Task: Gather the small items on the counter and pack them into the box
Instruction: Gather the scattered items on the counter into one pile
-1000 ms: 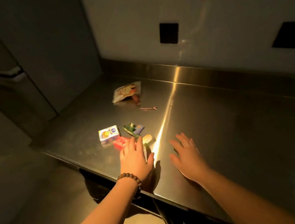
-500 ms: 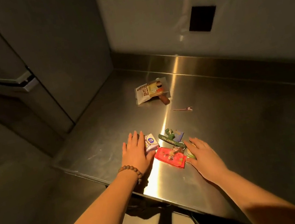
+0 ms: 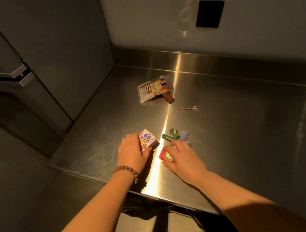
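Left hand (image 3: 132, 156), centre of frame, grips a small white box (image 3: 147, 139) with a cartoon print and a blue round logo; fingers curl over its far left edge, thumb presses its near side. Box sits on the steel tabletop (image 3: 252, 129), tilted corner-on to the view. Beaded bracelet (image 3: 126, 170) on the left wrist.

Right hand (image 3: 184, 160), just right of the left, has its fingers curled down on a small pile: a red packet (image 3: 162, 154) and a round pale-and-green item (image 3: 169, 157) under the fingertips. Exactly which piece is pinched, cannot tell.

Just above the right hand: a green strip with lettering (image 3: 167, 138), a small green figure (image 3: 174, 132) and a blue card (image 3: 184, 134), touching one another.

Further up, upper centre: a white snack wrapper (image 3: 147, 92) with a small brown bottle (image 3: 167, 95) lying across it. Between that and the pile, a thin hair clip (image 3: 186, 108) lies alone.

Dark cabinet door (image 3: 51, 52) fills the upper left.
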{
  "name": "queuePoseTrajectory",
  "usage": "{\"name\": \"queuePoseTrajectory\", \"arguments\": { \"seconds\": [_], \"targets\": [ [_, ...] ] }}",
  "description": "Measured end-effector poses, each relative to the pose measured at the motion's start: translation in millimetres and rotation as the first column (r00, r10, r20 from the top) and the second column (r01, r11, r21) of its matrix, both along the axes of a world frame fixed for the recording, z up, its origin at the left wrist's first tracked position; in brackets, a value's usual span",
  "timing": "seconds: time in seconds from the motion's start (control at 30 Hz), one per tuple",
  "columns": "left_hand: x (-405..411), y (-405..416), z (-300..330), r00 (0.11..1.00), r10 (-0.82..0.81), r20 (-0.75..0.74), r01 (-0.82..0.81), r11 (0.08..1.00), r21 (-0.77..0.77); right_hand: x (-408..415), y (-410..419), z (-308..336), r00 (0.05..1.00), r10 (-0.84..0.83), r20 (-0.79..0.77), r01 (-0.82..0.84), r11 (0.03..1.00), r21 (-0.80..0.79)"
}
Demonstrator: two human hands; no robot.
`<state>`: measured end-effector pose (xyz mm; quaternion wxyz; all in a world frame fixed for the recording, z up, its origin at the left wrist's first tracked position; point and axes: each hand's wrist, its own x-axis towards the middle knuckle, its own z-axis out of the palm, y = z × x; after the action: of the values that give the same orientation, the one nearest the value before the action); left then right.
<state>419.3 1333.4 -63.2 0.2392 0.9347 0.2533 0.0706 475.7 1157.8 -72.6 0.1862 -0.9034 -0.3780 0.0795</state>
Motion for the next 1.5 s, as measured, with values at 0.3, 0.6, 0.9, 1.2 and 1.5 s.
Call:
{"name": "queuePoseTrajectory", "arguments": {
  "seconds": [0.3, 0.6, 0.9, 1.2, 1.5],
  "targets": [
    [-3.8, -5.5, 5.9, 0.999, -0.023, 0.022, 0.024, 0.998, -0.056, -3.8, 2.4, -8.7, 0.994, 0.050, 0.094, -0.043, 0.996, -0.077],
    [32.0, -20.0, 27.1, 0.976, -0.142, 0.164, 0.153, 0.987, -0.056, 2.6, -11.5, 16.2, 0.984, -0.142, 0.107, 0.121, 0.977, 0.178],
    [95.4, -127.4, 53.3, 0.902, -0.386, 0.191, 0.399, 0.917, -0.031, 33.3, -130.5, 56.8, 0.863, -0.493, 0.112, 0.474, 0.866, 0.157],
    [135.9, -337.6, 53.8, 0.751, -0.650, 0.115, 0.654, 0.757, 0.008, 31.1, -356.3, 63.9, 0.616, -0.775, 0.141, 0.748, 0.632, 0.202],
    [168.3, -563.7, 46.1, 0.662, -0.734, 0.152, 0.741, 0.671, 0.010, 46.4, -584.6, 69.6, 0.516, -0.842, 0.157, 0.830, 0.537, 0.150]
  ]
}}
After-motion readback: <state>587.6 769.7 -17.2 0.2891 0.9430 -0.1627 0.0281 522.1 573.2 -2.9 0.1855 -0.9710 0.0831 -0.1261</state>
